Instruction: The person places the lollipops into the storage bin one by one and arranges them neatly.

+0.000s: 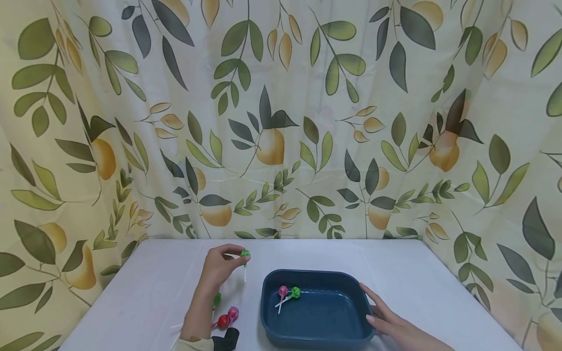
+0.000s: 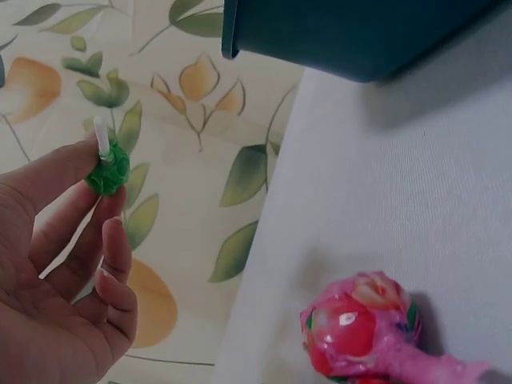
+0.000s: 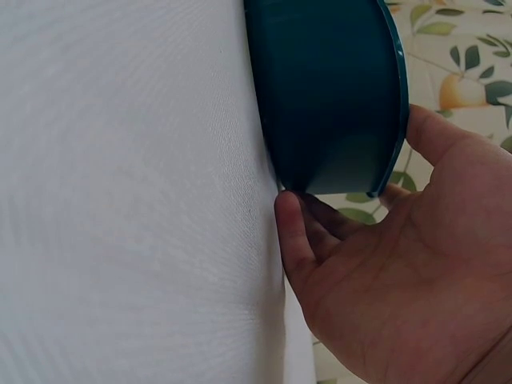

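Observation:
My left hand [image 1: 218, 267] pinches a green-wrapped lollipop [image 1: 245, 253] between thumb and fingertips, above the table left of the container. Its white stick points down in the head view. In the left wrist view, that lollipop [image 2: 110, 172] shows between thumb and fingers. A dark blue rectangular container [image 1: 318, 337] holds a pink lollipop [image 1: 283, 291] and a green lollipop [image 1: 296, 292], sticks crossed, at its left end. Fairly straight fingers of my right hand [image 1: 388, 319] touch the container's right side. The right wrist view shows them against its wall [image 3: 328, 96] and rim.
Beside my left forearm lie a red lollipop [image 1: 223, 321], a pink lollipop [image 1: 233, 313] and a partly hidden green lollipop [image 1: 217, 299]. A white cloth [image 1: 175, 258] covers the table. A leaf-and-fruit patterned curtain [image 1: 281, 195] hangs behind it.

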`<action>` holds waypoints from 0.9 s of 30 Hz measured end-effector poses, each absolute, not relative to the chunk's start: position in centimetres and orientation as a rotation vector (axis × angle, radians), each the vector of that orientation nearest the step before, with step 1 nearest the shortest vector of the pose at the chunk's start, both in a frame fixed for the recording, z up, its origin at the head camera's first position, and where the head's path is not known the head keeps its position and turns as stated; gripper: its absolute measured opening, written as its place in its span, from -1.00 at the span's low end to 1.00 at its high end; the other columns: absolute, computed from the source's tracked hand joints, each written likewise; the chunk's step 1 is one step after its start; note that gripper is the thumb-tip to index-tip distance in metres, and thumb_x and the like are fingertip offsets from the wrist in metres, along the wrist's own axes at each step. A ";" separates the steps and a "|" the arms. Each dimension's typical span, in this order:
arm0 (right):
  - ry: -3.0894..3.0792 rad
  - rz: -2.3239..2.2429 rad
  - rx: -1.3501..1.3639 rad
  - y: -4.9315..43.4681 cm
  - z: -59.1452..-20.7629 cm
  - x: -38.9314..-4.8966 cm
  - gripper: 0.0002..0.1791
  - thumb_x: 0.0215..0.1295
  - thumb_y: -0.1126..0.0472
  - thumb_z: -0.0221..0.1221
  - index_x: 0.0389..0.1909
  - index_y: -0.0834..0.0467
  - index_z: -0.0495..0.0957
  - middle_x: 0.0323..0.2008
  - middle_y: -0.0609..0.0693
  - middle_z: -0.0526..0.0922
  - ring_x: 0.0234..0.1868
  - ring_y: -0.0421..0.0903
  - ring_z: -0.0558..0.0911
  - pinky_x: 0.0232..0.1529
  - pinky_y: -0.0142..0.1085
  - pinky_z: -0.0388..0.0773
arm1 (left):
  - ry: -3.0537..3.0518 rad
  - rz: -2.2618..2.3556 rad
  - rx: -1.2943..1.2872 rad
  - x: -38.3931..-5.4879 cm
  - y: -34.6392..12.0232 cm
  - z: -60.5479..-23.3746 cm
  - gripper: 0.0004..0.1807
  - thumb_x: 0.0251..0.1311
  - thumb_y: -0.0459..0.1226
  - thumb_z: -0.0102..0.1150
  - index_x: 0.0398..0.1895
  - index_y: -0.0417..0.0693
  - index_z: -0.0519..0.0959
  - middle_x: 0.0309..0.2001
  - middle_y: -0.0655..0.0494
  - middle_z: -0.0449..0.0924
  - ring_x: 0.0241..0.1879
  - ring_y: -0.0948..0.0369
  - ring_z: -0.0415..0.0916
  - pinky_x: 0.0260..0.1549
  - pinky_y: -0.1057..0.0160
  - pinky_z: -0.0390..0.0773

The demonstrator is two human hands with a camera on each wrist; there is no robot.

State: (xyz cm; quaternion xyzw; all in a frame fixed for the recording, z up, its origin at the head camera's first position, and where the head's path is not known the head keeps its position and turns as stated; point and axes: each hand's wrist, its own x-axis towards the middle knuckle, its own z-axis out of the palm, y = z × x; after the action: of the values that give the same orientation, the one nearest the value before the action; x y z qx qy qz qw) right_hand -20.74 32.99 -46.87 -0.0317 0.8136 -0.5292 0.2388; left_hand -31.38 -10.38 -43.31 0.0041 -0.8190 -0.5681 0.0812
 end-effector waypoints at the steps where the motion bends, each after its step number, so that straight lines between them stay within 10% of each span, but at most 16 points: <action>1: 2.225 -1.453 -0.085 33.0 -46.9 -20.8 -0.13 0.62 -0.19 -0.09 0.68 -0.04 -0.35 0.49 0.61 -0.13 0.41 0.68 0.01 0.06 0.67 0.05 | -2.448 -1.691 0.004 -31.4 -10.2 -43.2 -0.75 0.13 -0.18 0.57 -0.13 0.00 0.79 -0.15 0.12 0.69 -0.14 0.07 0.51 -0.26 0.15 0.53; 27: 2.229 -1.442 -0.161 33.3 -47.1 -20.9 -0.15 0.65 -0.16 -0.11 0.68 -0.02 -0.36 0.48 0.60 -0.05 0.42 0.64 0.04 0.09 0.65 0.05 | -2.460 -1.665 -0.284 -30.5 -6.0 -42.6 -0.78 0.06 -0.26 0.60 -0.23 -0.04 0.78 -0.28 0.11 0.68 -0.30 0.12 0.52 -0.40 0.15 0.49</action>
State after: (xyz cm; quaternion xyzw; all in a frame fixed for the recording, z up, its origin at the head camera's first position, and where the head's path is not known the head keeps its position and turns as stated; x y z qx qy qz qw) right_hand -20.86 33.28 -47.14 -0.0587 0.8138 -0.5267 0.2387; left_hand -30.48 -6.05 -42.61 -0.0948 -0.8219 -0.5562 0.0789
